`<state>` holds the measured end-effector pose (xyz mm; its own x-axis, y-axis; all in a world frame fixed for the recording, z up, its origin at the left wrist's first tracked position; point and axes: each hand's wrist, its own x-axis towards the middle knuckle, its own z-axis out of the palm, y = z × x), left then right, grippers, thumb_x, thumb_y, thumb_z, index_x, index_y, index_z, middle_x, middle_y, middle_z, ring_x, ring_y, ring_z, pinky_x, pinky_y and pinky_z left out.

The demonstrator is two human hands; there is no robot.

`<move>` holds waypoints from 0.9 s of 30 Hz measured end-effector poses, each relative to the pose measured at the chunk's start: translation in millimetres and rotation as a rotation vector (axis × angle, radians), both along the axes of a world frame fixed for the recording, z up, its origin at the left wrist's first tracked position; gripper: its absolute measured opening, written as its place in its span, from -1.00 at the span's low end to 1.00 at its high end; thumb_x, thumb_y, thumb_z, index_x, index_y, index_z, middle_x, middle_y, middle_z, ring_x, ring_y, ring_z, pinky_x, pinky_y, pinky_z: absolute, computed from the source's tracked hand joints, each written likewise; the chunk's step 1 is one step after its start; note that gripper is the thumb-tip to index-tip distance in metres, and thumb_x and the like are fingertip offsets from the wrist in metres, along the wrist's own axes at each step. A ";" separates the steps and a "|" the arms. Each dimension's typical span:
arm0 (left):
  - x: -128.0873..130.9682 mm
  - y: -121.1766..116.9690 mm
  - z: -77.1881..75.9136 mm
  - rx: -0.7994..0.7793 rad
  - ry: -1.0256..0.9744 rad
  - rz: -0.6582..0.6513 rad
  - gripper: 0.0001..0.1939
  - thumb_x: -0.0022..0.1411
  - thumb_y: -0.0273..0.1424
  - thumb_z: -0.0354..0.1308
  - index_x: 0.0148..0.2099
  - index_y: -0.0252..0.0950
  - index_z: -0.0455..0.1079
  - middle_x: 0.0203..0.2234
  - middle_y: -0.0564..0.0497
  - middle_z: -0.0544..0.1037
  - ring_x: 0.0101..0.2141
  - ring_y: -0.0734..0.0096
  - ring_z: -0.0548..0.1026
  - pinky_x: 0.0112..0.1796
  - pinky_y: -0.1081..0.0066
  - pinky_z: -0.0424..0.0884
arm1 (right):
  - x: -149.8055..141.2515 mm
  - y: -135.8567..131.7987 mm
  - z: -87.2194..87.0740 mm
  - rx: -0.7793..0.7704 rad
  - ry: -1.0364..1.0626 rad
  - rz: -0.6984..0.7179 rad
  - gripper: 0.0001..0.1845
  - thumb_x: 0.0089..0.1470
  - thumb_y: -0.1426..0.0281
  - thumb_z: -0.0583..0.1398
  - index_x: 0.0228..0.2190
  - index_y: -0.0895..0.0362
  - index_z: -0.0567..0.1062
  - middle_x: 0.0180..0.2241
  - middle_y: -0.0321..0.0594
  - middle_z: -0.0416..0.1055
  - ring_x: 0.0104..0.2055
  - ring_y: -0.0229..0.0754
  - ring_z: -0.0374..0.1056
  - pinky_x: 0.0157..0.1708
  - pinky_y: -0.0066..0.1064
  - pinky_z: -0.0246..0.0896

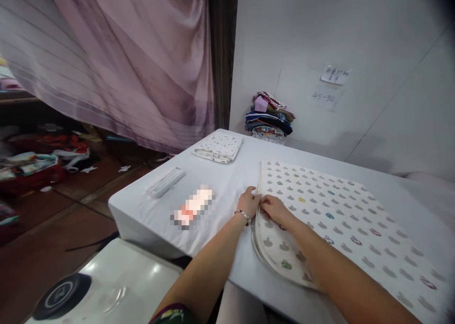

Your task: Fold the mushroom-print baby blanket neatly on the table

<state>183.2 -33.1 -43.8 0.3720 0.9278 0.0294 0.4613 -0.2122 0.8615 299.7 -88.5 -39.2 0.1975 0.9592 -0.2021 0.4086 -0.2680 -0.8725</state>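
Note:
A white cloth (329,219) printed with grey bunny heads and a few coloured ones lies in layers over the right side of the table. My left hand (249,203), with a bracelet at the wrist, is at the cloth's left edge, its fingers bent around the layers and one finger sticking out. Close beside it, my right hand (274,207) pinches the same edge from above, thumb and forefinger together. Below my hands the near corner of the cloth curves over the table's front edge, its layers showing.
On the white table (227,186) lie a folded patterned cloth (220,146), a white case (165,181) and a blurred-out phone-like item (194,207). A pile of folded textiles (270,117) stands by the wall. A white stool-like surface (117,276) is at lower left; a pink curtain (152,53) hangs behind.

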 end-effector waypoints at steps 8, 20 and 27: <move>3.8 -6.1 -2.5 0.090 0.106 -0.060 -0.58 0.12 -0.45 0.06 0.06 -0.22 0.24 -0.40 0.04 0.54 -0.36 0.39 0.48 -0.32 0.46 0.31 | 33.8 29.7 16.3 0.009 -0.159 -0.138 -0.88 0.02 0.44 0.04 -0.44 0.15 0.38 -0.56 -0.33 0.42 -0.70 -0.41 0.22 -0.70 -0.58 0.03; 4.4 -13.2 -8.4 0.201 0.181 -0.130 -0.51 0.16 -0.45 -0.02 0.16 -0.17 0.14 -0.24 -0.05 0.54 -0.25 0.27 0.49 -0.24 0.37 0.32 | 38.0 104.3 21.7 -0.167 -0.607 -0.065 -0.68 -0.15 0.16 0.24 -0.58 0.18 0.43 -0.78 -0.25 0.28 -0.61 -0.19 0.31 -0.57 -0.45 0.08; 4.2 -15.1 -4.0 0.168 0.226 -0.140 -0.49 0.16 -0.45 -0.03 0.17 -0.16 0.13 -0.22 -0.06 0.54 -0.27 0.27 0.49 -0.26 0.37 0.31 | 39.5 110.5 23.8 -0.292 -0.639 -0.012 -0.86 -0.17 0.45 0.17 -0.67 0.22 0.46 -0.80 -0.15 0.29 -0.65 -0.18 0.31 -0.57 -0.44 0.13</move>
